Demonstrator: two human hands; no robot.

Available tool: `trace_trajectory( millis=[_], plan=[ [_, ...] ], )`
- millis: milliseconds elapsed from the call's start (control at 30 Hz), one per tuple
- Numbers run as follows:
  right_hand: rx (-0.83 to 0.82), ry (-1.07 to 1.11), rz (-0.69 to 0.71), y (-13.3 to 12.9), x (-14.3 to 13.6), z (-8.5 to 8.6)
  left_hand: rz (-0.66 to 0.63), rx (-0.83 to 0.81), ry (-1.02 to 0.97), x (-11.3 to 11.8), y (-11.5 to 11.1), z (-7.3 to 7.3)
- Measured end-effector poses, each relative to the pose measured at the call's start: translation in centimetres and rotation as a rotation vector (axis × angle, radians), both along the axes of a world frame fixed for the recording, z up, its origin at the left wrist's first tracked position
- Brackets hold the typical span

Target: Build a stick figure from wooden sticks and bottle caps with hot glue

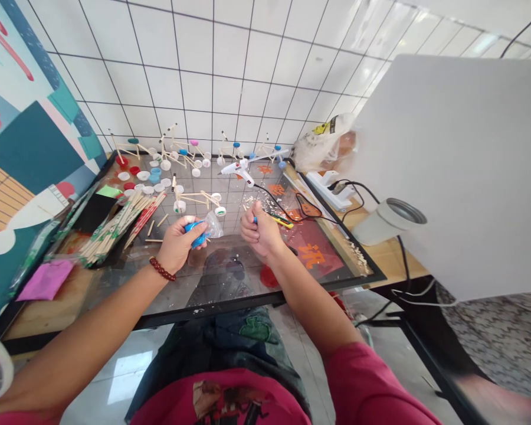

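Observation:
My left hand (179,243) is closed on a small clear bag of blue clay (196,234), whose loose plastic end points right. To its right, my right hand (260,231) is closed with a small bit of blue showing between the fingers. A stick-and-bottle-cap frame (197,198) lies on the glass just beyond my left hand. Behind my hands rests a white glue gun (239,170). A yellow cutter (282,221) lies next to my right hand, among wood shavings.
Bundled sticks (115,227), a pink packet (46,280) and loose bottle caps (144,175) lie left. More stick frames line the back. A power strip (330,190), a cable and a grey-white cylinder (387,221) stand right. A plastic bag (330,141) sits at the back right.

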State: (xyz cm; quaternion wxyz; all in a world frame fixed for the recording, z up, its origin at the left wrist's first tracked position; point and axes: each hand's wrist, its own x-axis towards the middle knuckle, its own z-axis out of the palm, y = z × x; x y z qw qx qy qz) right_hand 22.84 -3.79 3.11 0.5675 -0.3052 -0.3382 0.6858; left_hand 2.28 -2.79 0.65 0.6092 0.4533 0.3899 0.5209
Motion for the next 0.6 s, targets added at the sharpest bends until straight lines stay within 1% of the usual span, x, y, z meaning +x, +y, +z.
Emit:
trace_trajectory(
  millis=[100,167,267,367,467,533,600],
  plan=[
    [-0.023,-0.012,-0.022,-0.05,0.13,0.16,0.003,-0.009,0.0,0.01,0.0,0.11],
    [-0.032,0.026,-0.034,-0.02,0.14,0.28,0.001,-0.017,0.0,0.03,-0.02,0.15],
    [-0.015,0.056,0.0,0.04,0.13,0.21,-0.003,-0.019,0.003,0.04,-0.04,0.12],
    [-0.01,0.008,0.04,0.12,0.22,-0.17,-0.009,-0.003,0.0,0.04,0.0,0.03],
    [-0.005,-0.02,0.019,0.16,0.3,-0.44,-0.013,0.005,0.004,0.04,0.05,-0.01],
    [0.013,0.005,0.014,0.11,0.26,-0.37,-0.01,0.004,0.007,0.06,0.06,0.03],
    [0.032,0.047,0.038,0.0,0.16,-0.14,-0.006,-0.001,0.002,0.1,0.05,0.09]
  ],
)
